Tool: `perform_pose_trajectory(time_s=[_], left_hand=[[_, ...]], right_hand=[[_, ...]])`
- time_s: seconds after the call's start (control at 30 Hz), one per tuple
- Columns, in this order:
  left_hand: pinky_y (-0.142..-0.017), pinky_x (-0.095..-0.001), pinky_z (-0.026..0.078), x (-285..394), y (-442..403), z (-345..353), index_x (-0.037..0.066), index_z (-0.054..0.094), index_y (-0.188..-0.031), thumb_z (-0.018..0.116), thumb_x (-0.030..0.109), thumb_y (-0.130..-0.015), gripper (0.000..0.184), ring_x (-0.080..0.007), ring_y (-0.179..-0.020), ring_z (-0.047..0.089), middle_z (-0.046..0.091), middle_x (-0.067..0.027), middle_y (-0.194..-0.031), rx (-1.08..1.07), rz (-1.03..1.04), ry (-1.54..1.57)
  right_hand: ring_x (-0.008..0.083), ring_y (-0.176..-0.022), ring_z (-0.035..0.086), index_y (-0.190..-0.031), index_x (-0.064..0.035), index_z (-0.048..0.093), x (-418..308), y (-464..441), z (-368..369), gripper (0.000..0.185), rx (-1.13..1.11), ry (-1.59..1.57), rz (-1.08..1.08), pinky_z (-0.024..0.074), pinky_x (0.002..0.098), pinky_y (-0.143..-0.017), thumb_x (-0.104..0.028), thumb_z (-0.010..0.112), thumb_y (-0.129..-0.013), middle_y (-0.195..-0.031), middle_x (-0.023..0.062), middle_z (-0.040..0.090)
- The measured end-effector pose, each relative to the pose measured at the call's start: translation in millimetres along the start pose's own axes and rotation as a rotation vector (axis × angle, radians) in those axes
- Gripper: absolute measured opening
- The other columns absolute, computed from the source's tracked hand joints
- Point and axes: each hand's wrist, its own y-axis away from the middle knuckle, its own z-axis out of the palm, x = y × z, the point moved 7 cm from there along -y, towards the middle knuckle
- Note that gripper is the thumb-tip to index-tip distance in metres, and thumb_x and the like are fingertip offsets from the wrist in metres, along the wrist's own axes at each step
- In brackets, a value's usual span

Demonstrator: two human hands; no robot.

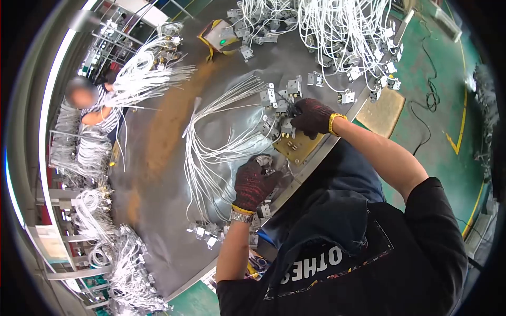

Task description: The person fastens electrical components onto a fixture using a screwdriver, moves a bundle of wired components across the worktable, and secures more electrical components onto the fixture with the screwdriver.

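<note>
My left hand (254, 181), in a dark red-and-black knit glove, has its fingers curled around a small metal bracket (264, 160) near the table's front edge. Gloved the same way, my right hand (313, 117) is closed among a cluster of metal brackets (269, 96); what its fingers grip is hidden. Between the hands lies a brass-coloured fixture plate (299, 149) with small raised blocks. A fanned bundle of white cables (197, 142) spreads over the table just beyond my left hand.
A large heap of white cables with metal ends (337, 31) covers the table's far right. A yellow-edged pouch (219, 37) lies at the back. Across the grey table (163, 210), another person (100, 105) stands by more cable bundles (142, 79). Cardboard (383, 111) sits beside the table.
</note>
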Motion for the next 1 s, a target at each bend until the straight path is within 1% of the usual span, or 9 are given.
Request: perform_pose_trajectory(time_s=[0.07,0.13,0.2,0.27,0.3,0.37,0.5,0.8,1.0], left_hand=[[-0.076,-0.0392,0.057,-8.1,-0.6,1.2,0.007,0.07,-0.111,0.085,0.033,-0.078,0.046,-0.0285,-0.082,0.072,0.074,-0.0121,-0.094,0.015,0.013,-0.006],[-0.072,-0.0416,0.055,-1.3,4.4,-1.7,0.008,0.067,-0.118,0.086,0.038,-0.077,0.055,-0.0303,-0.078,0.071,0.073,-0.0118,-0.093,0.231,0.251,-0.177],[-0.074,-0.0471,0.053,-16.5,7.3,11.4,0.009,0.065,-0.124,0.082,0.053,-0.075,0.069,-0.033,-0.079,0.069,0.07,-0.0125,-0.094,0.291,0.237,-0.217],[-0.077,-0.0485,0.054,-5.1,-3.3,8.4,0.007,0.064,-0.127,0.08,0.056,-0.075,0.073,-0.0347,-0.088,0.07,0.071,-0.0146,-0.1,0.137,0.164,-0.209],[-0.077,-0.0485,0.054,5.3,-8.6,-3.3,0.007,0.064,-0.127,0.08,0.056,-0.075,0.073,-0.0347,-0.088,0.07,0.071,-0.0146,-0.1,0.16,0.121,-0.173],[-0.082,-0.0491,0.055,21.9,-20.8,-4.2,0.005,0.064,-0.128,0.082,0.052,-0.073,0.074,-0.0372,-0.092,0.069,0.07,-0.016,-0.106,-0.083,0.045,-0.179],[-0.092,-0.0478,0.054,31.5,-29.2,0.5,0.004,0.063,-0.13,0.082,0.039,-0.074,0.069,-0.0372,-0.099,0.067,0.066,-0.0175,-0.116,-0.113,0.11,-0.086],[-0.094,-0.0481,0.052,30.7,-39.2,14.9,0.006,0.068,-0.122,0.078,0.046,-0.078,0.061,-0.0362,-0.106,0.065,0.065,-0.0168,-0.118,-0.212,0.022,-0.272],[-0.091,-0.0467,0.051,25.5,-38.1,20.1,0.01,0.073,-0.102,0.078,0.045,-0.078,0.042,-0.0333,-0.102,0.067,0.068,-0.0141,-0.111,-0.101,0.004,-0.21]], right_hand=[[0.0235,-0.056,0.069,-0.102,0.0071,0.06,5.7,6.3,5.5,0.031,-0.059,0.061,0.01,0.0564,0.0382,-0.05,-0.02,0.066,-0.088,-0.069,0.0133,0.066],[0.0187,-0.055,0.067,-0.096,0.0045,0.062,-2.7,24.9,9.1,0.026,-0.059,-0.068,-0.097,0.0552,0.0352,-0.051,-0.019,0.068,-0.087,-0.067,0.011,0.066],[0.0147,-0.055,0.062,-0.099,0.0024,0.064,6.2,28.7,22.0,0.027,-0.144,0.055,-0.186,0.0536,0.0324,-0.052,-0.02,0.071,-0.086,-0.07,0.009,0.066],[0.0137,-0.056,0.06,-0.099,0.0003,0.064,5.7,53.6,26.6,0.02,-0.003,-0.3,-0.05,0.0519,0.0303,-0.049,-0.014,0.073,-0.088,-0.073,0.006,0.063],[0.0136,-0.055,0.059,-0.102,0.0003,0.064,11.6,55.6,30.6,0.02,0.034,-0.31,-0.093,0.0502,0.03,-0.049,-0.013,0.072,-0.089,-0.073,0.0066,0.063],[0.0135,-0.055,0.059,-0.104,0.0005,0.063,6.0,65.0,36.4,0.021,0.072,-0.27,-0.082,0.0499,0.0304,-0.049,-0.011,0.072,-0.089,-0.073,0.0065,0.063],[0.0114,-0.056,0.058,-0.108,-0.0005,0.063,-1.9,66.8,30.2,0.024,0.144,-0.235,-0.121,0.0492,0.0298,-0.049,-0.008,0.074,-0.089,-0.073,0.0048,0.062],[0.0065,-0.056,0.054,-0.105,-0.0049,0.065,-1.6,61.0,27.2,0.019,0.248,0.043,-0.227,0.0451,0.0255,-0.049,-0.01,0.075,-0.09,-0.072,-0.0005,0.06],[0.0134,-0.065,0.062,-0.103,-0.0037,0.066,-33.0,74.7,36.0,0.02,0.345,0.421,-0.618,0.0508,0.0345,-0.06,-0.014,0.076,-0.089,-0.074,0.0077,0.063]])
